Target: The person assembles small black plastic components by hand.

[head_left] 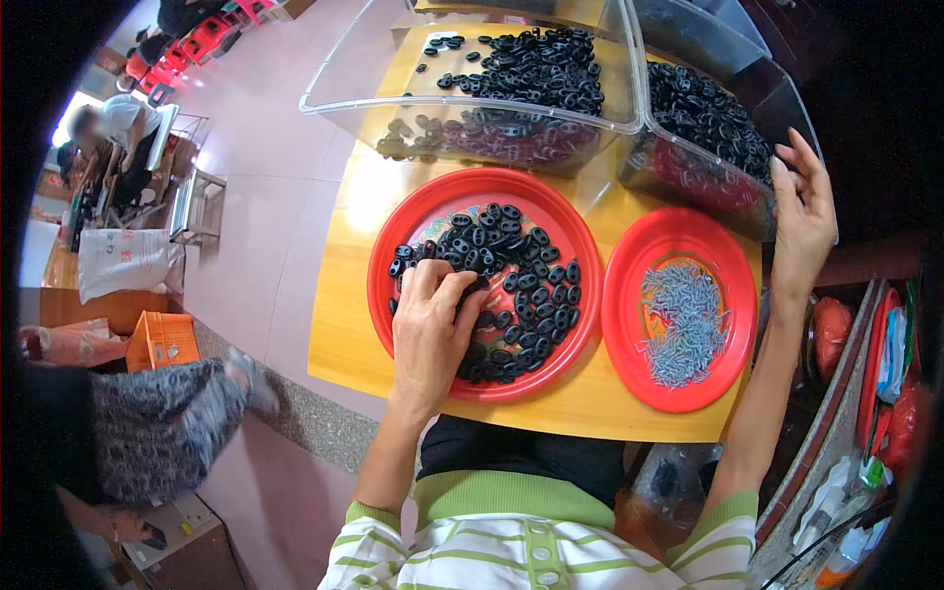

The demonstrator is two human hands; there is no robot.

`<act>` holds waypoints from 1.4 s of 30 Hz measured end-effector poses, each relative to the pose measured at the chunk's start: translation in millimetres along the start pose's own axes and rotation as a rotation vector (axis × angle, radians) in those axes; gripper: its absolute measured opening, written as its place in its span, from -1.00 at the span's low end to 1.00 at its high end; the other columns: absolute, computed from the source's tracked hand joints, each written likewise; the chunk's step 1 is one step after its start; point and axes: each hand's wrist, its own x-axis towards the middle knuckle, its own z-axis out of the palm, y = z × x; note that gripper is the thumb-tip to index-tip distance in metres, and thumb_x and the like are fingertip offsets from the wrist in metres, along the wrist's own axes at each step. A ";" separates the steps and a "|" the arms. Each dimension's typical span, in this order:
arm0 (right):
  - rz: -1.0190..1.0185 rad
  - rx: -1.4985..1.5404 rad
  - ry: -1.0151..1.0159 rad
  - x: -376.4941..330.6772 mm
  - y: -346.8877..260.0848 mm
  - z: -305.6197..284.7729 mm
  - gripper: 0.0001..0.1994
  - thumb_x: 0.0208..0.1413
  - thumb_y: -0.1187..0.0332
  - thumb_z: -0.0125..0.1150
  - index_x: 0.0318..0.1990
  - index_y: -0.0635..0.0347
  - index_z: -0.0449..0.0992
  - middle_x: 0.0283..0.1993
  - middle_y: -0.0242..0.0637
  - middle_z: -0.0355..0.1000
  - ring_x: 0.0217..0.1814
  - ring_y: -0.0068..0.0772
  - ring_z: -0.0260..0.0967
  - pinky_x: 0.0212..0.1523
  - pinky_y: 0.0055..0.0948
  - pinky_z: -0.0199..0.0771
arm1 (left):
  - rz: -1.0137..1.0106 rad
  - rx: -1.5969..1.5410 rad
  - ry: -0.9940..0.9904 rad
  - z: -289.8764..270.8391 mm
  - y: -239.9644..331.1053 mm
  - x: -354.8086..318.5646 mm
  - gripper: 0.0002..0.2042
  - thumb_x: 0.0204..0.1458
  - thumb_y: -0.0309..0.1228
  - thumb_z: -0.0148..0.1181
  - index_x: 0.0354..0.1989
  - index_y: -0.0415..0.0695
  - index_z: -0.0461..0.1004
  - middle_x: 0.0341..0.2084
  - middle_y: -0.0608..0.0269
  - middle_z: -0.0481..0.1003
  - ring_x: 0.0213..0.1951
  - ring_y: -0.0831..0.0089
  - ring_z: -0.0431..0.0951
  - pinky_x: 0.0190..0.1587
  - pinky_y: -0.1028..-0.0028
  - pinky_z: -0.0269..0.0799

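Note:
A red round tray (585, 241) holds many small black oval pieces with two holes (541, 295). Over its left part, my left hand (430, 329) is bent down with the fingers pinched together on a black oval piece (480, 280), largely hidden by the fingertips. My right hand (804, 211) is raised at the right edge of a clear plastic bin (688, 187) filled with similar black pieces. Its fingers stand apart, and nothing shows between them. To the right of the round tray, a red oval tray (733, 334) carries a heap of small silvery pins (683, 320).
Another clear bin (472, 110) with black pieces stands at the back of the yellow table (344, 324). On the left are a seated person (128, 123), another person's patterned trousers (167, 423) and an orange basket (162, 339). Shelving with bags (826, 334) lies right of my arm.

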 end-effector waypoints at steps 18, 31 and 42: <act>0.102 -0.241 -0.699 -139.5 -32.5 -25.1 -0.80 -0.05 0.52 0.17 -0.21 0.23 0.45 -0.29 -0.18 0.36 -0.33 -0.19 0.39 -0.34 -0.32 0.41 | -0.048 -0.101 -0.068 -2.5 1.6 -11.7 -0.79 -0.14 -0.60 0.19 -0.26 -0.22 0.47 -0.41 0.11 0.41 -0.30 0.20 0.42 -0.25 0.34 0.35; -0.087 -0.481 -0.635 -150.1 -44.9 -16.6 -0.85 -0.01 0.42 0.16 -0.26 0.19 0.42 -0.32 -0.16 0.32 -0.27 -0.09 0.35 -0.35 -0.19 0.35 | 0.081 -0.014 0.040 0.6 4.2 -10.6 -0.89 -0.17 -0.48 0.23 -0.46 -0.21 0.46 -0.46 0.13 0.34 -0.33 0.19 0.36 -0.26 0.32 0.33; -0.024 -0.463 -0.632 -143.3 -44.9 -4.8 -0.90 -0.02 0.46 0.16 -0.36 0.23 0.39 -0.35 -0.15 0.32 -0.32 -0.05 0.35 -0.36 -0.18 0.33 | 0.057 0.034 0.029 6.1 -2.4 -6.6 -0.85 -0.17 -0.45 0.25 -0.47 -0.21 0.43 -0.45 0.16 0.32 -0.32 0.20 0.33 -0.26 0.33 0.30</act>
